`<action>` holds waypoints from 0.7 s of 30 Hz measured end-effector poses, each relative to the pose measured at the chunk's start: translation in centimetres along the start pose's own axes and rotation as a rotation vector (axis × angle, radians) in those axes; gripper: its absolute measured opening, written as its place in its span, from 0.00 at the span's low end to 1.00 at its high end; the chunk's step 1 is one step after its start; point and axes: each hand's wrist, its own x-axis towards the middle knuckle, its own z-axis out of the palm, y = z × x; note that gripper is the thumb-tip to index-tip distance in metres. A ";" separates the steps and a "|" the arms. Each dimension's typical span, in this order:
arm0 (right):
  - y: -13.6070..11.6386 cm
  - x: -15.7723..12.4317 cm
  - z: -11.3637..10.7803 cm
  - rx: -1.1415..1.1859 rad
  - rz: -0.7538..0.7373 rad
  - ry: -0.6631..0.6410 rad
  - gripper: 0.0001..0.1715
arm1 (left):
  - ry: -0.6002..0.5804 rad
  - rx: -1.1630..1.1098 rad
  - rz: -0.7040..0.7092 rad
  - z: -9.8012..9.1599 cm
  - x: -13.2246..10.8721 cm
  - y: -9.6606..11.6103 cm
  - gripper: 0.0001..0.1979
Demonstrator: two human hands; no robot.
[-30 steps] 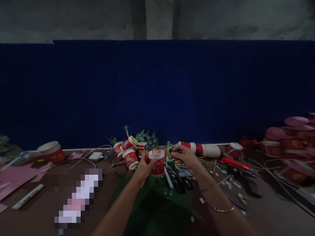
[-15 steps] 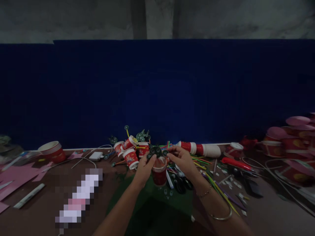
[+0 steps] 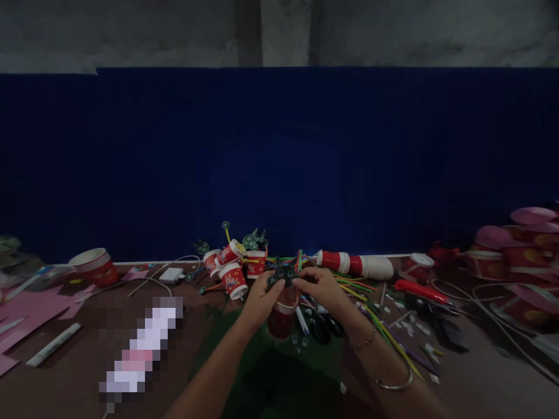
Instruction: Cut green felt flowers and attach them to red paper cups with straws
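A dark green paper cutout of an animal head with pointed ears is held upright at the rim of a red paper cup. My left hand pinches the cutout's left side, its thumb on the front. On the other side, my right hand has thumb and fingers closed on the right edge. Small round dark pieces sit at both sides of the head, partly under my thumbs. The cup is below my fingers, over a dark green sheet; whether the cutout is fixed to it I cannot tell.
Decorated red cups with green cutouts lie behind my left hand. To the right are stacked cups, coloured straws, black-handled scissors, a red tool and white scraps. Pink paper and a marker lie left.
My right hand has moved left and inward, its thumb now on the cutout's right side. The cutout has shifted slightly right and turned more upright, its ears now showing clearly.
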 end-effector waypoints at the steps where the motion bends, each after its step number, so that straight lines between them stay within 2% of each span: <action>1: 0.0 0.0 0.0 -0.018 -0.014 0.004 0.11 | 0.003 -0.008 0.005 0.0 0.0 0.0 0.16; 5: -0.1 -0.1 0.0 -0.093 -0.047 0.015 0.09 | 0.009 -0.016 0.012 0.2 -0.1 0.0 0.15; 11: -0.4 -0.2 0.0 -0.081 -0.051 -0.007 0.09 | -0.007 -0.110 -0.025 0.3 -0.1 -0.1 0.15; 21: -0.6 -0.3 0.0 -0.081 -0.072 -0.014 0.06 | -0.043 -0.132 -0.062 0.2 -0.3 0.0 0.15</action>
